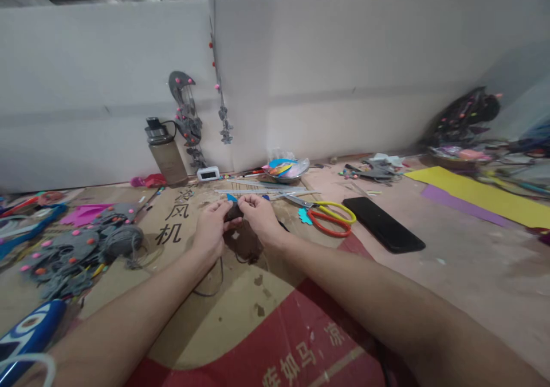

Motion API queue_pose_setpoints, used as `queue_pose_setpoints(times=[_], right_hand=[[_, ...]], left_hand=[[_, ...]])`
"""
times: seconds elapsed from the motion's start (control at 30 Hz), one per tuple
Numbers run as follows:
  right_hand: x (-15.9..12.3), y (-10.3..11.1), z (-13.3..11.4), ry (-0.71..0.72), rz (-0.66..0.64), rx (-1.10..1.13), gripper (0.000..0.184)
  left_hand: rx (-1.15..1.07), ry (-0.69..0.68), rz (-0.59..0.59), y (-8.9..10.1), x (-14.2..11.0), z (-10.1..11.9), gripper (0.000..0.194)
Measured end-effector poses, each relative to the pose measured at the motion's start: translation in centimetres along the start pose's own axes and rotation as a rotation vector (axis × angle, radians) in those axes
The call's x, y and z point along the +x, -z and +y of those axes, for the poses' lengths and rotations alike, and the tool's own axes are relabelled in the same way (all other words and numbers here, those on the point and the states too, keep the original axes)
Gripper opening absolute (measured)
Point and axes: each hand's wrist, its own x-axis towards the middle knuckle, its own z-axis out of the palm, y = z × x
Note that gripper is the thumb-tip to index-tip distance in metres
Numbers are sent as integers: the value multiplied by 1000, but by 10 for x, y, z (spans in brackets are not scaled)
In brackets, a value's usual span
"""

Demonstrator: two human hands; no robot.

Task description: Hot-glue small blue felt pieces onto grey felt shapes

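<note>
Near the middle of the cardboard (240, 330), my left hand (211, 225) and my right hand (263, 220) are close together, fingertips almost meeting. Both pinch a small dark piece (232, 212) that looks like felt; its exact shape is partly hidden by my fingers. A bit of blue (231, 197) shows just above it. Below my left wrist a thin grey yarn (220, 281) loops over the cardboard. To the right of my right hand lie scissors (329, 215) with one yellow and one red handle, beside a turquoise scalloped cutout (305, 216).
Grey felt pieces with pompoms (73, 247) and a yarn ball (122, 241) lie left. A bottle (165, 155), a small white digital device (208, 174) and a bowl of coloured scraps (286, 169) stand along the wall. At right are a black phone (384, 225) and yellow sheet (476, 195).
</note>
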Motion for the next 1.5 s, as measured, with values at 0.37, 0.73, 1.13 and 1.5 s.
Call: queue_pose_setpoints(times=[0.37, 0.73, 1.13, 1.5], right_hand=[[2, 5, -1, 9, -37, 54, 18], [0, 5, -1, 78, -22, 1, 17], [-4, 3, -4, 115, 69, -106, 15], [-6, 2, -6, 112, 45, -64, 15]], left_hand=[[-33, 17, -34, 5, 7, 4, 21], [-51, -30, -41, 7, 13, 3, 23], [380, -293, -171, 10, 8, -9, 33], [615, -388, -130, 10, 8, -6, 43]])
